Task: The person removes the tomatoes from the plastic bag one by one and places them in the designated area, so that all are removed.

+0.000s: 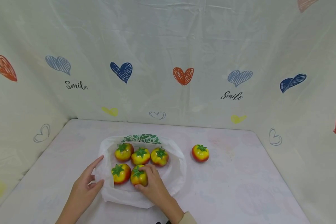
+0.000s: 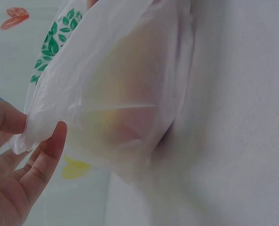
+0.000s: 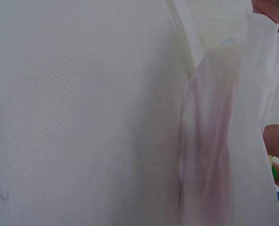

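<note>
A white plastic bag with a green leaf print lies with its mouth spread wide. Inside sit several shiny yellow-and-red tomatoes with green star-shaped tops. My right hand reaches into the bag and grips the front middle tomato between thumb and fingers. At the bag's left rim, my left hand touches the plastic, its thumb and index finger apart. Through the plastic in the left wrist view, the tomatoes are only a blur. The bag wall hides most of the right hand in the right wrist view.
One more tomato stands on the white-covered table, right of the bag. Pale curtain walls printed with hearts and "Smile" enclose the back and both sides.
</note>
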`<state>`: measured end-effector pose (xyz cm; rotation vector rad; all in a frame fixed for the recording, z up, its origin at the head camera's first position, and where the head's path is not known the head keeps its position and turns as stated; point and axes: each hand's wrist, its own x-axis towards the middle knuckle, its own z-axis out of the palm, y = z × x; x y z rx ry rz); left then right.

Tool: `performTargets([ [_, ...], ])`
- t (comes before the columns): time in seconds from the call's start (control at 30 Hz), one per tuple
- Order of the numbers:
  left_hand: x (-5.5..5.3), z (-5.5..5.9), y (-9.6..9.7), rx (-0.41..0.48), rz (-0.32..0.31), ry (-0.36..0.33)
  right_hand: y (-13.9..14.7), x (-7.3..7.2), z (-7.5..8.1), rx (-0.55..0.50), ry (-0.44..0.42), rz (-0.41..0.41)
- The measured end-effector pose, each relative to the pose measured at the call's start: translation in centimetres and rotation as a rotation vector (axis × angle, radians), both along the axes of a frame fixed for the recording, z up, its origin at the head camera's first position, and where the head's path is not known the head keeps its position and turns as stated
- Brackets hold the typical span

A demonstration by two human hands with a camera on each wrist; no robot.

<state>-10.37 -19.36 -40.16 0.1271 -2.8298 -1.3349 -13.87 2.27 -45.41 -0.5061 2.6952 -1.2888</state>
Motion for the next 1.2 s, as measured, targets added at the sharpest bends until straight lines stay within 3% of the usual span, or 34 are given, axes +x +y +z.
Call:
performTargets([
  [0.53,-0.01,-0.02,0.02,-0.011,0.000,0.022,-0.12,0.17,-0.39,0.015,0.050,-0.013],
  [1.0,-0.19,-0.08,0.02,-0.022,0.004,-0.010,0.14,0.34,0.06,0.009,0.070,-0.011],
  [1.2,0.00,-0.20,-0.19,-0.019,0.000,0.019,0.48,0.45,0.30,-0.001,0.090,0.002],
])
